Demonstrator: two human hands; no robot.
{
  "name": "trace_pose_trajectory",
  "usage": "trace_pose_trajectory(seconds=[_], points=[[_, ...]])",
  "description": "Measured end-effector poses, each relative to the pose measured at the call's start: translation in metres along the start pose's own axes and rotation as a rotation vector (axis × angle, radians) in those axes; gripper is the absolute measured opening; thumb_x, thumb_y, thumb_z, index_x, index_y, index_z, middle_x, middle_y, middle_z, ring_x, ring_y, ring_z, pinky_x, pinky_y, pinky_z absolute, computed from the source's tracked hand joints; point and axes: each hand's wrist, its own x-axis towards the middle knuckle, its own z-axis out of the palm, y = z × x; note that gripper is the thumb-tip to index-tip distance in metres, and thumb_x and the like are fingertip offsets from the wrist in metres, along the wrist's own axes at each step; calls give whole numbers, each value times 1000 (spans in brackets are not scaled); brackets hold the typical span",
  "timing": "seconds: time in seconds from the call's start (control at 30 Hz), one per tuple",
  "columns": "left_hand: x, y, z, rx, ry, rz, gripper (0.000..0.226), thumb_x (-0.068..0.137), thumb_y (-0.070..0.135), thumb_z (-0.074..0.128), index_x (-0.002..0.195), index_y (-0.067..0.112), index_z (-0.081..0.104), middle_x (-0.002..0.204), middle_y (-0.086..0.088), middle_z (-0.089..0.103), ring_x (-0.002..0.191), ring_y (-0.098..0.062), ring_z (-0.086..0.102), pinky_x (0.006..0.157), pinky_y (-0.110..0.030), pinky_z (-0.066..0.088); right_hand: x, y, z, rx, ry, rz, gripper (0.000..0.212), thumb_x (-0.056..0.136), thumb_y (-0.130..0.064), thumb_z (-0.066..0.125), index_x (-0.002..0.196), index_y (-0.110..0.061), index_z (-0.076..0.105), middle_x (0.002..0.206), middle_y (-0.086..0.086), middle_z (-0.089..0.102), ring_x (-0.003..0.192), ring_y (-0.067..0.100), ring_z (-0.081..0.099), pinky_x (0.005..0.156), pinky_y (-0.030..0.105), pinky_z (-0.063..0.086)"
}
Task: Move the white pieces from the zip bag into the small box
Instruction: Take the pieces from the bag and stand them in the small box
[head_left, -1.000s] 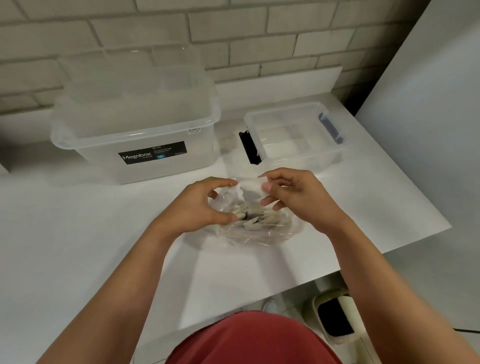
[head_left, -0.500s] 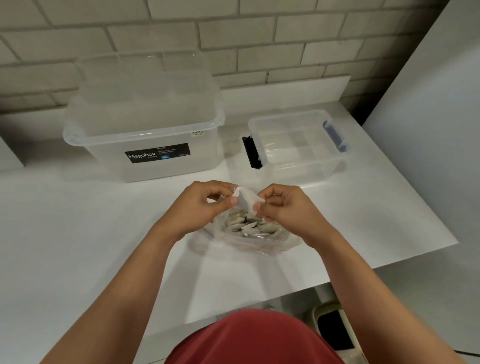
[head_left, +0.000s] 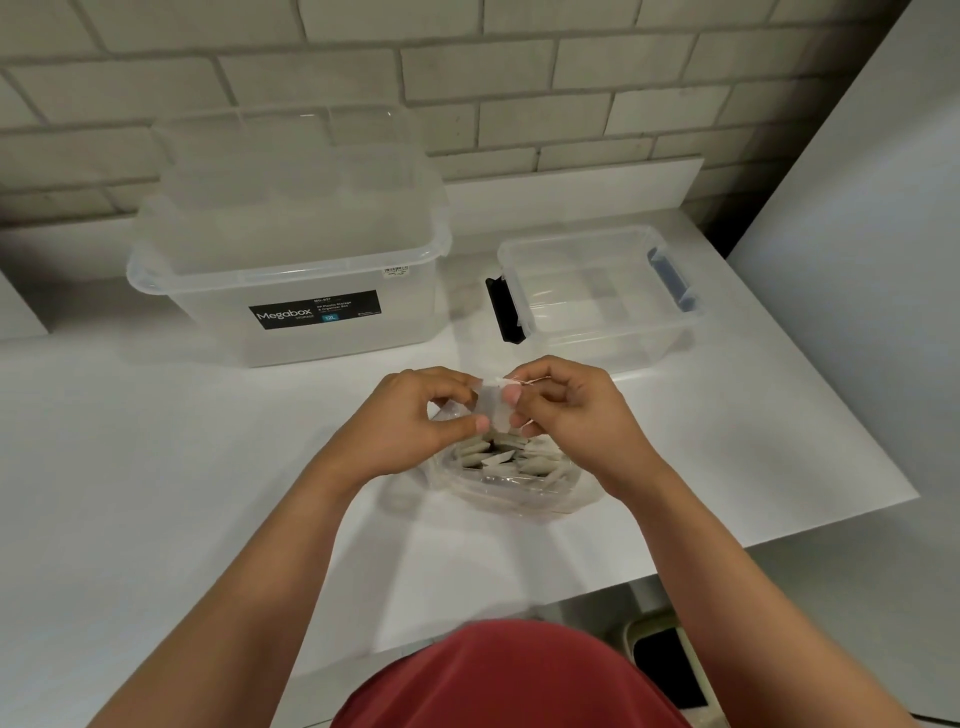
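Observation:
A clear zip bag lies on the white table in front of me, holding several pale folded pieces. Both hands are at its top edge. My left hand pinches the left side of the bag's white top strip. My right hand pinches the same strip from the right, thumb and fingers curled. The small clear box stands open just behind my right hand, with a black latch on its left end and a blue one on its right. It looks empty.
A large clear Megabox bin stands at the back left with clear lids stacked on it. A brick wall runs behind. The table's edge falls off at the right and front; a dark bin sits on the floor below.
Both hands have drawn together at the bag's top strip and lifted it slightly. The view has shifted a little; the bag stays in place.

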Motion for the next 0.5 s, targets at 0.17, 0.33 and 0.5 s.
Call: trace_pose_trajectory(seconds=[0.17,0.33,0.5], points=[[0,1,2,-42,0,-18,8,82,31,84,89,30,80,116,20,73,93,-7,66,95,-30,51,1,6,-6,-197,28,-95,3,91,-21,78,92,-21,80,83,-5,78,77,16,74,79,37,62],[-4,-1,-4,0,20,-80,37,82,22,83,114,37,76,123,30,67,99,5,63,88,-10,44,-7,7,-21,-551,46,-262,5,91,-23,77,96,-24,80,85,-16,78,79,-2,72,76,14,53],[-7,-2,-1,1,28,-104,41,84,16,79,118,38,74,125,30,66,99,8,62,85,-5,41,-6,22,-12,-701,-13,-268,10,92,-19,73,99,-27,73,90,-12,77,78,7,73,77,34,59]])
